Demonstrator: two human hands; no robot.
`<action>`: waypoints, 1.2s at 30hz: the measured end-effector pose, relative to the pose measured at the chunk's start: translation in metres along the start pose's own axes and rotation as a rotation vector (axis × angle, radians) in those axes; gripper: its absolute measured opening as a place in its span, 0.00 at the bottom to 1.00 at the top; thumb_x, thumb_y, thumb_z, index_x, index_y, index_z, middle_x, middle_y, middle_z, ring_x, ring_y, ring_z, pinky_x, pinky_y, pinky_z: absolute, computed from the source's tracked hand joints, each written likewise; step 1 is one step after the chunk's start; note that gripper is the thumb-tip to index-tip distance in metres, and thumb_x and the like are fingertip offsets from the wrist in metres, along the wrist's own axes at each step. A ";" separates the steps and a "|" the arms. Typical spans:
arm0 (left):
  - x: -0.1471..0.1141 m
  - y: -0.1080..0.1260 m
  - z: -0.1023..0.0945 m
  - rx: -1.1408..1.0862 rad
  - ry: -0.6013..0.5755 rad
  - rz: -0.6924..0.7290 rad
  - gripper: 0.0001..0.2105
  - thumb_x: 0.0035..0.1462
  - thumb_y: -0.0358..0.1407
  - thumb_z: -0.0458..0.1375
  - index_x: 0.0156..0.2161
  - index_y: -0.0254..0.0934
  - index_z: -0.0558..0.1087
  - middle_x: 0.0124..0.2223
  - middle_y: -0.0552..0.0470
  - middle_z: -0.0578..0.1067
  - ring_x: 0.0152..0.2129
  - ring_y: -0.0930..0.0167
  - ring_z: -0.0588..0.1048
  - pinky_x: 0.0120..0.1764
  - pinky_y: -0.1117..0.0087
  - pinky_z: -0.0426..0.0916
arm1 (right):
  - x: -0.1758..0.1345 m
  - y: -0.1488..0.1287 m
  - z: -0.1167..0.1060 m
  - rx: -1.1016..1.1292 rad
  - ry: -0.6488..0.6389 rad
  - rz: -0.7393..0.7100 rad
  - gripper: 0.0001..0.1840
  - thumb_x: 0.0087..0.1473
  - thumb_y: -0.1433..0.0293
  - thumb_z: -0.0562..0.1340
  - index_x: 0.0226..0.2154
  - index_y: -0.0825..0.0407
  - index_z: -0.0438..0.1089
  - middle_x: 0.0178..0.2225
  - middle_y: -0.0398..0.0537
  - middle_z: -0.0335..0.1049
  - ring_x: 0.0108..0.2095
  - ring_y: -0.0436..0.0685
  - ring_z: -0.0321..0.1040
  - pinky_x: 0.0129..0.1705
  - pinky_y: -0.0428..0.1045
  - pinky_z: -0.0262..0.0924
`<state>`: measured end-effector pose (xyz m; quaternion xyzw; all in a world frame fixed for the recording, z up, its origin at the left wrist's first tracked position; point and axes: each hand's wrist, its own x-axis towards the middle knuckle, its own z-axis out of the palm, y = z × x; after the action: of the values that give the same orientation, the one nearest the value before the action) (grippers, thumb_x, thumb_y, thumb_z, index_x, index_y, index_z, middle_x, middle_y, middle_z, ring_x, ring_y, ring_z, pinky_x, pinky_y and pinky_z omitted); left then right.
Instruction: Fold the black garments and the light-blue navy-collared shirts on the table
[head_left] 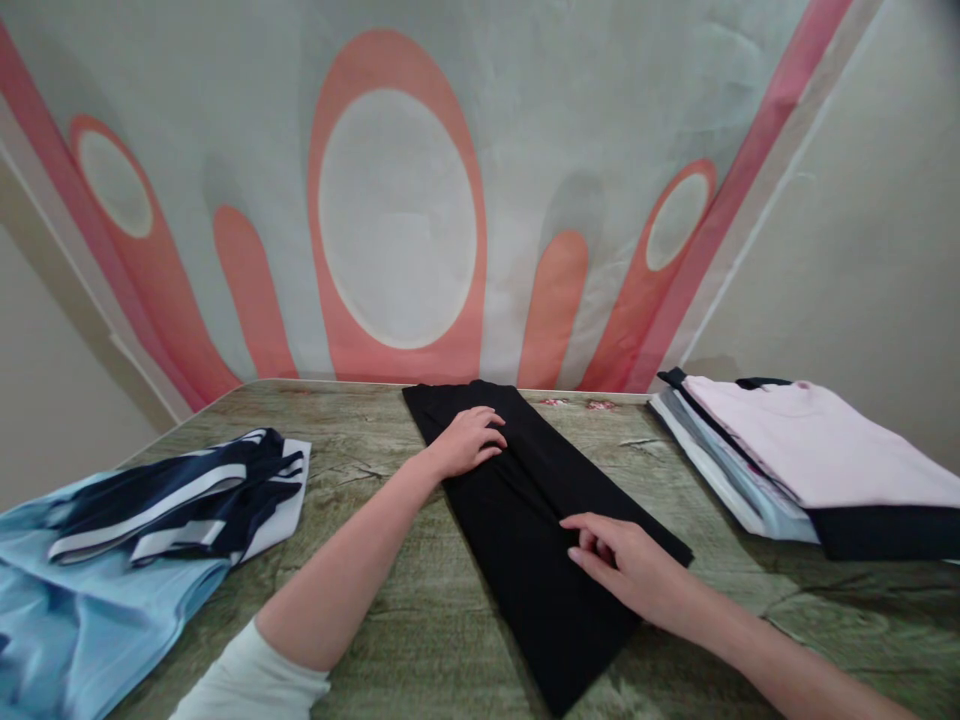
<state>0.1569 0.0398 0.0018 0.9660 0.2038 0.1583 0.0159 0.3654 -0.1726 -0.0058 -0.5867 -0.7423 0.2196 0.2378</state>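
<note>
Head view: black trousers (525, 590) stretched lengthwise from the far edge toward the near side of the wood-grain table (420, 620), slightly aslant at centre, likely so as to lie within reach of both hands. On the far part, left hand (469, 442) laid over the fabric, fingers curved and slightly apart, probably steadying against sliding. Nearer and farther right, right hand (611, 555) at the trousers' middle, thumb and index fingertip a little apart, other fingers curled; impossible to tell any pinch of fabric. At left, navy white-striped garment (262, 500) loosely atop light blue garment (112, 620); at right, folded stack (739, 495) under pale pink top (817, 440), flat presumably for stability.
</note>
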 end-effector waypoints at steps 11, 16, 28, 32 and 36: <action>0.000 0.006 -0.004 0.114 -0.032 0.072 0.06 0.56 0.35 0.55 0.38 0.42 0.73 0.54 0.50 0.65 0.56 0.63 0.54 0.54 0.60 0.53 | 0.000 -0.001 0.002 0.032 0.025 0.047 0.15 0.54 0.66 0.54 0.44 0.50 0.63 0.26 0.41 0.65 0.23 0.49 0.60 0.27 0.45 0.56; 0.002 0.011 -0.006 0.125 -0.025 0.101 0.04 0.56 0.31 0.54 0.34 0.38 0.71 0.53 0.48 0.66 0.56 0.63 0.55 0.53 0.61 0.54 | -0.001 -0.001 0.006 -0.006 0.023 0.061 0.16 0.52 0.66 0.56 0.45 0.50 0.63 0.26 0.40 0.65 0.23 0.49 0.60 0.25 0.45 0.54; 0.001 0.012 0.021 0.033 0.076 -0.014 0.03 0.59 0.30 0.50 0.35 0.36 0.65 0.52 0.45 0.64 0.52 0.65 0.59 0.49 0.61 0.60 | -0.005 -0.011 0.003 -0.031 -0.025 0.119 0.23 0.49 0.66 0.57 0.49 0.49 0.59 0.26 0.38 0.65 0.24 0.49 0.60 0.27 0.45 0.52; 0.000 0.013 0.023 0.011 0.072 -0.044 0.02 0.59 0.30 0.50 0.35 0.36 0.64 0.52 0.45 0.63 0.52 0.65 0.59 0.49 0.61 0.60 | -0.007 -0.012 0.007 -0.076 0.002 0.110 0.24 0.47 0.68 0.58 0.49 0.49 0.58 0.28 0.39 0.65 0.25 0.49 0.61 0.27 0.45 0.53; 0.000 0.013 0.022 -0.006 0.062 -0.052 0.03 0.59 0.30 0.49 0.35 0.36 0.64 0.53 0.45 0.63 0.51 0.66 0.60 0.49 0.61 0.60 | -0.010 -0.013 0.010 -0.153 0.021 0.072 0.23 0.46 0.72 0.56 0.47 0.50 0.58 0.29 0.40 0.65 0.25 0.49 0.62 0.28 0.45 0.54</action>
<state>0.1690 0.0285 -0.0175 0.9550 0.2286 0.1884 0.0164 0.3513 -0.1857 -0.0070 -0.6320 -0.7326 0.1644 0.1920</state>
